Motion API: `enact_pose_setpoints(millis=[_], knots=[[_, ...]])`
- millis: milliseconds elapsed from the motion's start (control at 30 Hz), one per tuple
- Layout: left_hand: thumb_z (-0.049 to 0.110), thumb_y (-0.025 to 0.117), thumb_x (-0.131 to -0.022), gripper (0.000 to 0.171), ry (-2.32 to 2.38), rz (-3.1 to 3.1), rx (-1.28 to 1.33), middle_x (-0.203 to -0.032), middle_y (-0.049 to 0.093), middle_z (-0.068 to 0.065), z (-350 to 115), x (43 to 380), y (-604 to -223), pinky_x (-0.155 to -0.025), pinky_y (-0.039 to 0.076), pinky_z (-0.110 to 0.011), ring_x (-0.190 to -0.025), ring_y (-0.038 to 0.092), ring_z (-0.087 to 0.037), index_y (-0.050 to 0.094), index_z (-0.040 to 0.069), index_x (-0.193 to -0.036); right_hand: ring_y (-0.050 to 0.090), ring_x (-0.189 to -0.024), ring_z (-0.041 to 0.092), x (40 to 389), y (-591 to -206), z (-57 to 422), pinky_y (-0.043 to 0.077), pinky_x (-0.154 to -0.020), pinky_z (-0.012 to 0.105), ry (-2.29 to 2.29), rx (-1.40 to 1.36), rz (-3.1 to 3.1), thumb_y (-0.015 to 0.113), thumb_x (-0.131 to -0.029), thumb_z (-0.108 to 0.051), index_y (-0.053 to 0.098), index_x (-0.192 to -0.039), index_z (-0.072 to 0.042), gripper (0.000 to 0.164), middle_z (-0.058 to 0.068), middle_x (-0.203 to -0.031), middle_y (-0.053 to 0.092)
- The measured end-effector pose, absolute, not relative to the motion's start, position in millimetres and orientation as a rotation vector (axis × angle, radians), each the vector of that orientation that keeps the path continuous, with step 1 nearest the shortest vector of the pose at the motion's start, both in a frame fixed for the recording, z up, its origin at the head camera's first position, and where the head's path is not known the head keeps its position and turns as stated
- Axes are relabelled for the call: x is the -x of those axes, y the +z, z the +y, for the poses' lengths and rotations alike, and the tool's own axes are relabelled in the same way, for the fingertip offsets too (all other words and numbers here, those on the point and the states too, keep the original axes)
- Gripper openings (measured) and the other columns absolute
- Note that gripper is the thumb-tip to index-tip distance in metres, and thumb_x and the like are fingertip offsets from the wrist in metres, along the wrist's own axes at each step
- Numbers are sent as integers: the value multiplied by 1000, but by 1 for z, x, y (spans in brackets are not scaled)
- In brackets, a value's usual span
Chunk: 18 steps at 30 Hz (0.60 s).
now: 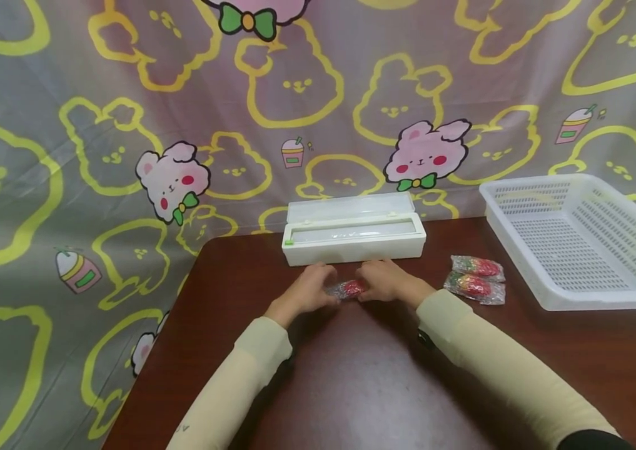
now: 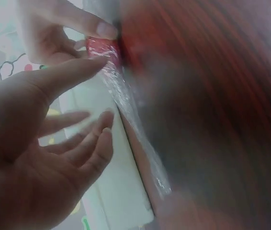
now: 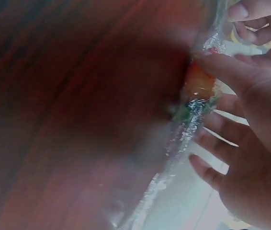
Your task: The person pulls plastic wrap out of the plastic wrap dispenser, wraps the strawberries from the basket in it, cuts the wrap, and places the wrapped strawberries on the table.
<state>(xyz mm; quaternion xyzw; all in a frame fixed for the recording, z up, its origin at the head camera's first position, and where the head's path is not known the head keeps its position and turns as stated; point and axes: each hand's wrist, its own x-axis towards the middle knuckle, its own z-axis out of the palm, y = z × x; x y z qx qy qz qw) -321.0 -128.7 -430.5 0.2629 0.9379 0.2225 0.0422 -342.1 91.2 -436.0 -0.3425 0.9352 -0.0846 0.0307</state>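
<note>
A small red, orange and green piece wrapped in clear cling film [image 1: 354, 288] lies just before the white film dispenser; its kind is hidden by the film. My right hand [image 1: 386, 280] pinches it, with the thumb on the near side and fingers behind [image 3: 255, 120]. On the other side, my left hand [image 1: 311, 288] reaches the wrapped piece with its thumb, while the other fingers hang loosely bent and apart from it [image 2: 44, 134]. A loose tail of film [image 2: 147, 155] trails from the piece. The cling film dispenser [image 1: 354, 250] has its clear lid raised.
Two similar film-wrapped pieces [image 1: 475, 279] lie on the dark wooden table [image 1: 363, 400], right of my right hand. Farther right stands a white perforated plastic basket [image 1: 571, 262]. A patterned curtain [image 1: 318, 94] hangs behind the table.
</note>
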Motion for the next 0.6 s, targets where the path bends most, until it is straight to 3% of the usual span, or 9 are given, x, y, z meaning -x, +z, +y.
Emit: enact_pose_setpoints(millis=[133,267,333,467,600], knots=[[18,91,-74,87,727,2816,-743,-139,54,-25,-123,319,-426,-110,43,-48,-129,52,-38,47,-8,-145,62,-89,22,337,-437,94,49,-89,52,-250,1123,2953,87,-80,-36,72,-101,-12,35,-2,-89,62],[17,93,-73,100,789,2762,-649,-147,51,-25,-118,316,-418,-112,41,-49,-135,49,-37,37,-6,-152,63,-88,22,329,-436,96,49,-88,50,-277,1223,3039,89,-78,-36,71,-101,-12,38,-2,-91,61],[16,93,-72,100,806,2757,-603,-141,56,-24,-116,314,-416,-108,46,-48,-128,55,-35,37,-5,-152,62,-90,22,325,-435,97,48,-89,49,-293,1275,3069,90,-77,-35,72,-102,-12,39,-1,-93,61],[16,93,-72,89,803,2774,-549,-114,68,-17,-114,310,-415,-88,54,-44,-100,65,-28,46,0,-146,61,-91,21,317,-433,99,46,-89,47,-327,1355,3087,91,-76,-34,72,-104,-12,40,-1,-94,61],[14,92,-73,75,870,2779,-587,-101,69,-9,-114,303,-413,-75,53,-36,-85,64,-19,54,7,-138,61,-92,21,309,-430,105,46,-87,46,-381,1390,3118,90,-78,-34,72,-108,-12,42,0,-97,63]])
